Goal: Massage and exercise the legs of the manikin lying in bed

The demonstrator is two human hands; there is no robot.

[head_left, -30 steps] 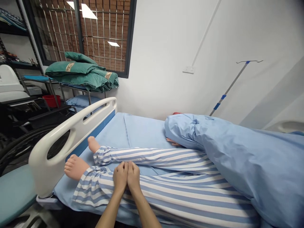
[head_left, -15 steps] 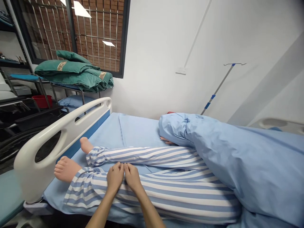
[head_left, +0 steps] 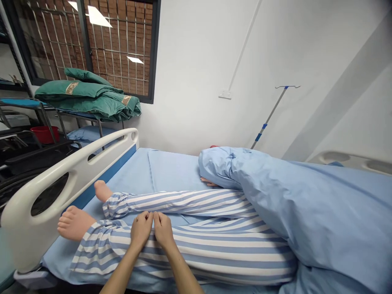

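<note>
Illumination is bright and diffuse across the smooth white wall [head_left: 190, 73]. Angular white reflections [head_left: 99, 17] cause glare on the dark-framed, barred glass window [head_left: 84, 43]. The black wheelchair [head_left: 33, 157] sits in dim light. The upper right corner darkens. Wide-angle distortion tilts verticals near the edges.

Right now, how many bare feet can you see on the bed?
2. The near foot sticks out of one leg of the striped trousers, by the footboard. The far foot sticks out of the other leg. Anything under the quilt is hidden.
</note>
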